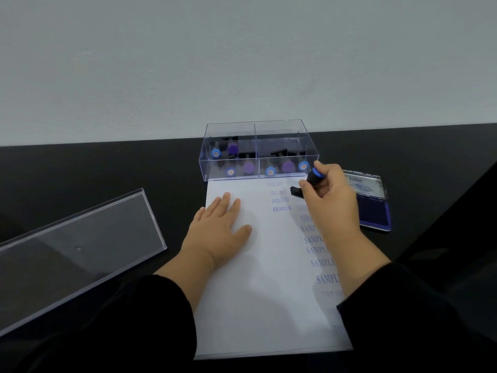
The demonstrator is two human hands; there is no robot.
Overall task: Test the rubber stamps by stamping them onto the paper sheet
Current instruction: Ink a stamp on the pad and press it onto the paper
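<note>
A white paper sheet [269, 292] lies on the black table, with blue prints reading FAX OUT, FRAGILE and SAMPLE down its right side. My left hand [219, 227] rests flat on the sheet's upper left, fingers apart. My right hand [329, 200] grips a black rubber stamp [309, 183] with a blue cap, tilted just above the sheet's top right near the prints. A clear plastic box [282, 127] behind the sheet holds several more stamps with blue and purple caps. An open blue ink pad [373, 208] sits to the right of my right hand.
The box's clear lid [80, 243] lies on the table to the left. A pale wall [242, 63] rises right behind the box. The black table [107, 162] stretches left and right of the sheet.
</note>
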